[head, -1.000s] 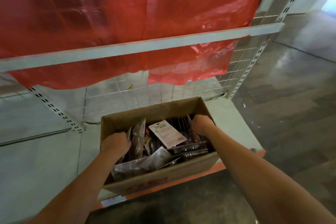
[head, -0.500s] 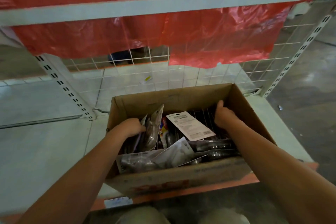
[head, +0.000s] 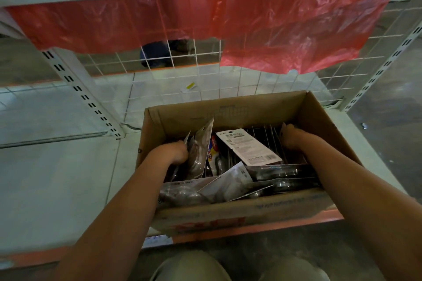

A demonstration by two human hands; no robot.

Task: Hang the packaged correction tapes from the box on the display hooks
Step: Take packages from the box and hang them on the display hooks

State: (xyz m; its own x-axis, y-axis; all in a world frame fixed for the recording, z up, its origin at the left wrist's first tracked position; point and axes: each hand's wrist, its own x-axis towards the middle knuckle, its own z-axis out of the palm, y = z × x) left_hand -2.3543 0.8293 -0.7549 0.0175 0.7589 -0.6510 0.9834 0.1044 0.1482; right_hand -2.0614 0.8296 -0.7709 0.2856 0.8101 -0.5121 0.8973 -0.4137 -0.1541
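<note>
Both hands are down in the cardboard box (head: 230, 210) on the bottom shelf (head: 57, 178). The left hand (head: 173, 151) grips upright packaged correction tapes (head: 201, 150); the right hand (head: 291, 138) curls round a standing row. Nothing hangs yet; no hooks show.

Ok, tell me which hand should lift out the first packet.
Probably the left hand: it already sits among upright loose packets in the box. The right hand rests against tightly filed ones at the far right.
</note>
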